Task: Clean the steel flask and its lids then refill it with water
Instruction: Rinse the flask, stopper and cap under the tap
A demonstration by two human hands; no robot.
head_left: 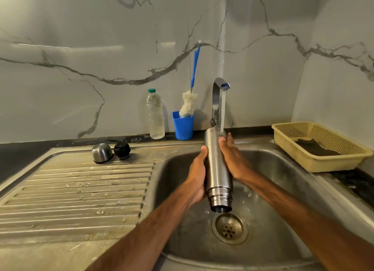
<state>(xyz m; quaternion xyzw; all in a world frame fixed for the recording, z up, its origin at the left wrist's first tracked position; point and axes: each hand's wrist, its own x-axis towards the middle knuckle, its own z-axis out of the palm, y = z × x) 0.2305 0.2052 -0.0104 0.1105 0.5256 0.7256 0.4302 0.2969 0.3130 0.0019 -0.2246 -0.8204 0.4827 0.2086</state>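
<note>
On the drainboard (81, 190) at the far left, the steel cup lid (102, 152) sat mouth down and the black stopper lid (122, 150) stood just beside it. Both were parked clear of the basin, probably so they could drain and stay out of the way while the body was washed. Behind them a plastic water bottle (155, 115) stood against the wall. Next to it was a blue cup (183, 125) holding the bottle brush (188, 104) upright, bristles down, within easy reach of the tap (217, 97).

Over the sink (176, 169) the steel flask (217, 165) was held tilted, base up under the running stream and open mouth pointing down at the drain (229, 228), so the rinse water would likely run straight out. The left hand (197, 175) wrapped round the flask's left side, thumb on top, carrying its weight. The right hand (230, 157) lay flat against the right side with fingers straight, in the water, apparently rubbing the outer wall. At the far right a yellow basket (303, 163) held a dark cloth (315, 147), probably for drying.

Counted: one flask, two lids, one plastic bottle, one cup, one brush, one tap, one basket, one cloth, two hands
</note>
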